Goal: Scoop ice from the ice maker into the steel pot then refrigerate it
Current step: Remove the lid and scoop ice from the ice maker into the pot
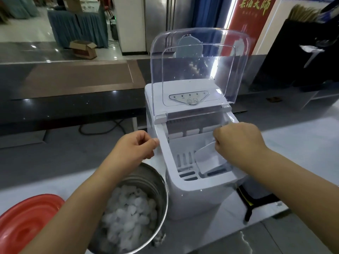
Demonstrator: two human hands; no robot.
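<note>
Gripping the upper end of a white scoop (209, 160), the right hand (240, 142) has its fingers (218, 143) curled tight over the handle, which they hide. The scoop's open mouth slants down and away from those fingers and lies against the slotted floor of the basket (185, 158) inside the ice maker (192, 195). Behind and above the fingers the clear lid (198, 70) stands raised on its hinge, flecked with water drops. The left hand (134, 147) sits just outside the machine's left wall, its fingers folded in toward the palm and the thumb tip touching the wall's top edge; whether it pinches that edge or only rests there I cannot tell. Directly below the left fingers and the forearm stands the steel pot (146, 180), just beside the ice maker's front left corner and well filled with cloudy ice (128, 217). Further left of the pot a red lid (23, 220) lies flat on the white table (302, 136).
</note>
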